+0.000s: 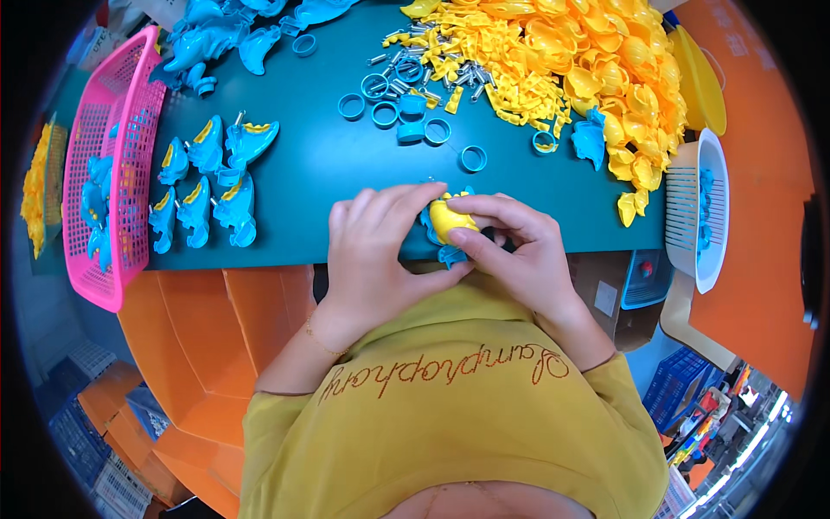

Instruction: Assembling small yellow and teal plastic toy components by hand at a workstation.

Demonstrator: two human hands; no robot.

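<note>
Near the table's front edge, my left hand [373, 251] and my right hand [529, 246] come together around a blue plastic toy part [451, 254]. A curved yellow plastic shell [450, 218] sits against it, pinched by the right thumb and fingers. The left fingers and thumb grip the blue part from its left side; much of it is hidden beneath the hands and the shell. To the left, several blue toy halves with yellow strips [207, 145] lie in two rows, some with metal pins sticking out.
Blue rings [386, 113] lie ahead, beside small metal pins [472, 74] and small yellow pieces [519, 91]. Yellow shells [622, 69] are heaped far right, blue parts [207, 39] far left. A pink basket [130, 164] stands left, a white basket [711, 208] right.
</note>
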